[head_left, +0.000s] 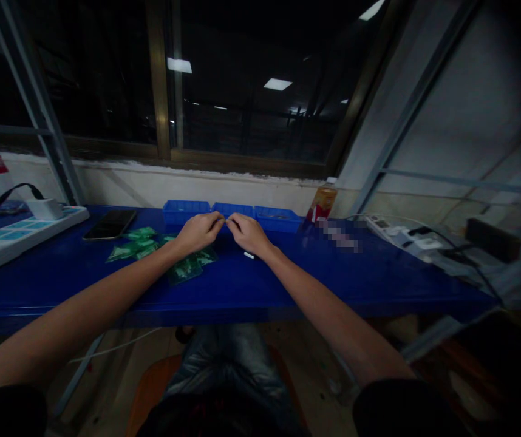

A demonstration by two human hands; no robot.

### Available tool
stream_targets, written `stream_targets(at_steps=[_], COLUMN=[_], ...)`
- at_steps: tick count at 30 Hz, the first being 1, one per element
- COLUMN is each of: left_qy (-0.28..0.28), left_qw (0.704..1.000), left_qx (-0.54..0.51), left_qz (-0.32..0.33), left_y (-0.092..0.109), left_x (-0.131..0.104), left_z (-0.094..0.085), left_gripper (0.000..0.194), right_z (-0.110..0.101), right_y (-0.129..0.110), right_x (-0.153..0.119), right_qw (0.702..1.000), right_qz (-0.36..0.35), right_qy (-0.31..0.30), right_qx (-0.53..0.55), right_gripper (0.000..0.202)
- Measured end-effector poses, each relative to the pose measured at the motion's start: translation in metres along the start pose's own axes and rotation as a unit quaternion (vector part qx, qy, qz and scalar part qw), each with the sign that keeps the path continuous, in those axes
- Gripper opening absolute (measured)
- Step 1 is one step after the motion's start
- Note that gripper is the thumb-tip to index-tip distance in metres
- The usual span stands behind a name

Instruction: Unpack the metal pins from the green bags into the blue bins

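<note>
My left hand [200,232] and my right hand [247,232] meet fingertip to fingertip above the blue table [283,273]. Both are closed in a pinch, and whatever lies between the fingers is too small to make out. Just below my right hand a small white stick-like piece [248,255] rests on the table. Beside and partly under my left wrist lie several small green-tinted clear bags [187,267], with more green bags [138,243] to the left. Behind my hands stand three blue bins, a left bin [186,210], a middle bin [242,210] and a right bin [276,218].
A phone [110,224] and a white power strip [28,233] with a plugged-in adapter [44,209] lie on the left. At the right stand a drink bottle [322,203] and another power strip with cables [418,243]. Metal frame posts [55,139] rise by the window.
</note>
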State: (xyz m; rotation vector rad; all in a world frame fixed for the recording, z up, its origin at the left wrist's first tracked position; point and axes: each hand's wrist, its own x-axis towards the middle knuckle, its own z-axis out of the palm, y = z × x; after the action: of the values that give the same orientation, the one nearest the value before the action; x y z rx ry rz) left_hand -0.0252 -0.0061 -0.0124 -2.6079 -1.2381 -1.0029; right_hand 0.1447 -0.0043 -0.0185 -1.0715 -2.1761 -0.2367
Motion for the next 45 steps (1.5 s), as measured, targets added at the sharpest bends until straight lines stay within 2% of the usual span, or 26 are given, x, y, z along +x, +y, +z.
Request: stream_targets(at_steps=[9,17,25,32,41,45], left_qy=[-0.007,-0.028,-0.03,-0.016,-0.03,-0.033], left_qw=[0.999,0.995,0.994,0.997,0.994,0.994], left_qx=[0.027,0.074,0.077,0.048,0.071,0.078], left_qz=[-0.019,-0.068,-0.067,-0.057,-0.073,-0.066], left_y=[0.0056,0.006,0.008,0.0078,0.0067,0.0059], left_x=[-0.0025,-0.0023,-0.0027,-0.0031,-0.0028,-0.0014], left_z=[0.0021,0.0008,-0.0001,0.0005,-0.0014,-0.0005], left_gripper=[0.026,0.031,0.033,0.029,0.031,0.033], right_z=[-0.0005,-0.004,-0.0004,-0.0016,0.0,-0.0023], right_y=[0.0011,-0.0017,-0.0003,-0.0012,0.0011,-0.0007], right_x=[0.0016,-0.0017,-0.001,0.0004,-0.0012,-0.0016], right_qw=[1.0,0.998,0.999,0.999,0.997,0.998], right_qz=[0.005,0.029,0.009,0.012,0.027,0.015], right_qy=[-0.005,-0.002,0.012,0.019,0.012,0.002], right_qx=[-0.001,0.063,0.042,0.027,0.071,0.067], right_gripper=[0.034,0.027,0.019,0.023,0.028,0.022])
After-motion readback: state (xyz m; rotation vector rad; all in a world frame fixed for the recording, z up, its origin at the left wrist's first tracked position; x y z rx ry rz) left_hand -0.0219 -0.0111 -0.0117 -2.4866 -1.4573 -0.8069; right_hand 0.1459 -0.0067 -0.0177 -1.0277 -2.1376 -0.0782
